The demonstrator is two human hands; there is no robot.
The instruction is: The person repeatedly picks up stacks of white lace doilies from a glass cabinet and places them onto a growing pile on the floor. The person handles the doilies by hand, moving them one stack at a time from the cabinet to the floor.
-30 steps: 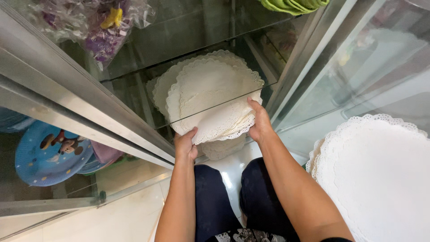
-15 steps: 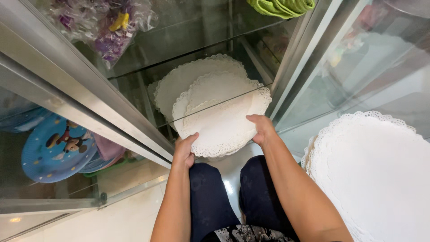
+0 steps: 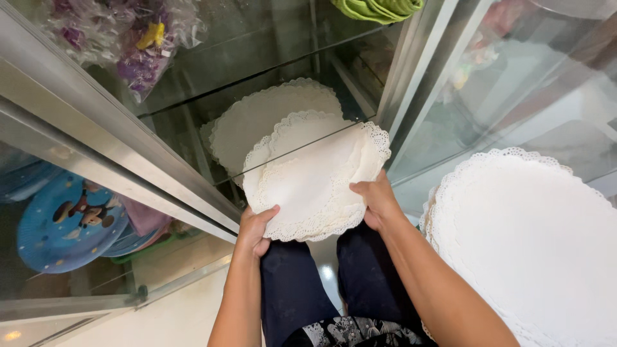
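Both hands hold a stack of round white paper doilies with lacy scalloped edges (image 3: pixel 315 183) at the open front of a glass display cabinet, above the person's dark-trousered knees. The left hand (image 3: pixel 256 228) pinches the stack's lower left rim, thumb on top; the right hand (image 3: pixel 378 202) grips the right rim the same way, fingers curled beneath. The stack hangs half over a glass shelf edge (image 3: pixel 302 153), with a larger pile of white doilies (image 3: pixel 270 115) lying deeper inside on a lower level.

The sheets are thin and loosely stacked (the edges already fan apart), so a slack pinch could let some slide off to the floor. The lace border could also snag and tear against the shelf edge or the metal cabinet frame (image 3: pixel 402 77).
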